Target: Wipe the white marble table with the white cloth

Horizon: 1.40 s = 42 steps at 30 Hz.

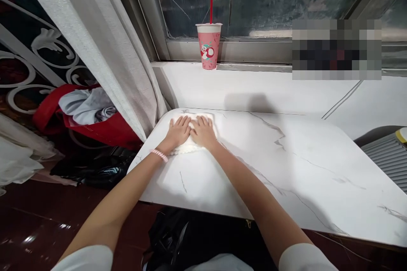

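Note:
A cream-white cloth (187, 148) lies spread on the far left part of the white marbled table (286, 169). My left hand (178, 132) rests flat on the cloth with its fingers stretched forward; a pink hair tie or bracelet (159, 155) circles that wrist. Beside it, my right hand (202, 132) also presses flat on the cloth, fingers spread. The two hands nearly touch at the thumbs and cover much of the cloth's middle.
On the window ledge stands a pink cup (209, 46) with a red straw. A pale curtain (108, 42) hangs close along the table's left side. Left of it sits a red bag (101, 133) holding clothes. A grey ribbed object (388, 156) stands at the right edge.

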Each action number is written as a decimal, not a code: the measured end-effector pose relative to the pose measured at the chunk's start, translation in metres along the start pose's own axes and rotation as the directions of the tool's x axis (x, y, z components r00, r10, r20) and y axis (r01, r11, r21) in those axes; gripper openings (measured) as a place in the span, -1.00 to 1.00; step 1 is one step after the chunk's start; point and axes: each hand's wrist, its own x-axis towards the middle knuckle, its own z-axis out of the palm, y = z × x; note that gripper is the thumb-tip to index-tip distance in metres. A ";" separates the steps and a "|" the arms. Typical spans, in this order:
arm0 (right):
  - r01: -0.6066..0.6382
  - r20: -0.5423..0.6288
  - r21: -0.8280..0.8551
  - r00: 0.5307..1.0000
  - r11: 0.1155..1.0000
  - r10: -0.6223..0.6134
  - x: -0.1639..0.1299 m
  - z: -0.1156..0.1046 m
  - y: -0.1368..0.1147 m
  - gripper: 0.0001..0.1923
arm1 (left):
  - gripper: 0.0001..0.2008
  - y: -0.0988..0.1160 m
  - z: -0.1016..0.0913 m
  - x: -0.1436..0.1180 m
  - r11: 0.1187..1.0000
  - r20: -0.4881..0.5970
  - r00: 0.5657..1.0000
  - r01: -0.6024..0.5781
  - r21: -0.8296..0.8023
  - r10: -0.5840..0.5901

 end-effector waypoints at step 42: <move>-0.119 -0.005 -0.143 0.993 0.983 0.119 -0.200 -0.096 0.075 -0.47 | -0.48 0.193 0.009 -0.089 0.956 -0.156 0.950 -0.283 -0.073 0.269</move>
